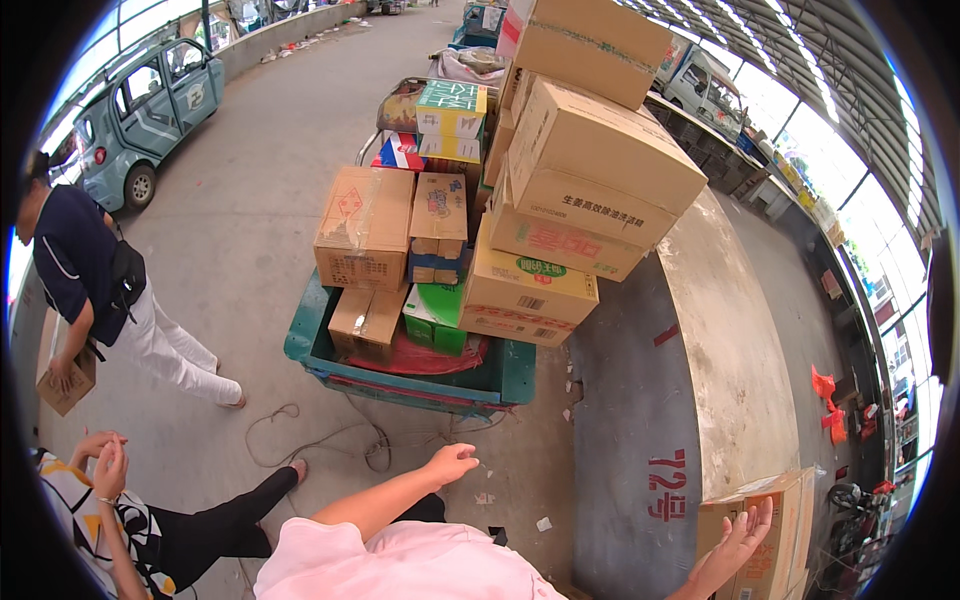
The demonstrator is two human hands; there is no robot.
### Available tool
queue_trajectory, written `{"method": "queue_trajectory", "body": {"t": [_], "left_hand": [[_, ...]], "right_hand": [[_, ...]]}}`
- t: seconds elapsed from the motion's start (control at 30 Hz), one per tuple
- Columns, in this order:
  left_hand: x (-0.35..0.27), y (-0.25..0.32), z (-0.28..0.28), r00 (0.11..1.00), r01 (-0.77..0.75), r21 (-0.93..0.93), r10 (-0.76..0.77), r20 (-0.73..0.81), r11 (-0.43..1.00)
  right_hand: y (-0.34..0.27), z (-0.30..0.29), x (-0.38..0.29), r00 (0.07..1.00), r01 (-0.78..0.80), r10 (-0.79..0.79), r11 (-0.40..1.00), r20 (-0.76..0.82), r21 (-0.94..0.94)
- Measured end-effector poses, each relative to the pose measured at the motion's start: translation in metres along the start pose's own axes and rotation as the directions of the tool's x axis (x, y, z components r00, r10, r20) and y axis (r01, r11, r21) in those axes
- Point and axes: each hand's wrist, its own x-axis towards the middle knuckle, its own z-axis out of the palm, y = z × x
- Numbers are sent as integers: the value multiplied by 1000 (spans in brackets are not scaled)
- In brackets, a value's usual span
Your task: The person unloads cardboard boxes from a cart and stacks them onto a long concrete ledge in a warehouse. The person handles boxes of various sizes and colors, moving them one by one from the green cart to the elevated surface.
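Note:
My left hand (453, 464) is held out over the floor in front of me, its fingers loosely bent and nothing in them. Beyond it stands a green cargo cart bed (420, 390) piled with cardboard boxes. My right hand (739, 532), fingers spread, is in front of a cardboard box (787, 510) on the concrete platform at the right; contact cannot be made out. In the cart are a brown carton (364, 225), a green-and-white box (435, 319) and a yellow-brown carton (525, 292). Larger cartons (600, 150) lean in a tall stack on the right side.
A loose rope (315, 431) lies on the floor behind the cart. The raised concrete platform (739, 337) runs along the right. At left, one person (82, 262) carries a small box (67, 386); another person (97, 487) is close beside me. A grey-blue small vehicle (150, 112) stands farther off.

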Motion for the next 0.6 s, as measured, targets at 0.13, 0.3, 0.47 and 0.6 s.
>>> {"method": "queue_trajectory", "body": {"t": [0.13, 0.3, 0.47, 0.6], "left_hand": [[15, 9, -31, 1000, 10, -42, -9, 22, 999], [25, 18, -50, 1000, -5, -116, 4, -15, 993], [40, 0, -69, 998, 0, -148, -9, -61, 989], [28, 15, -86, 991, 82, -260, -107, -84, 962]], "right_hand": [[-1, 43, -1, 992, -73, 69, 996, 107, 41], [-23, 81, -4, 969, -105, 104, 994, 225, -7], [-49, 124, 1, 930, -229, 199, 971, 307, 64], [-31, 152, 18, 925, -110, 71, 990, 373, 85]]}}
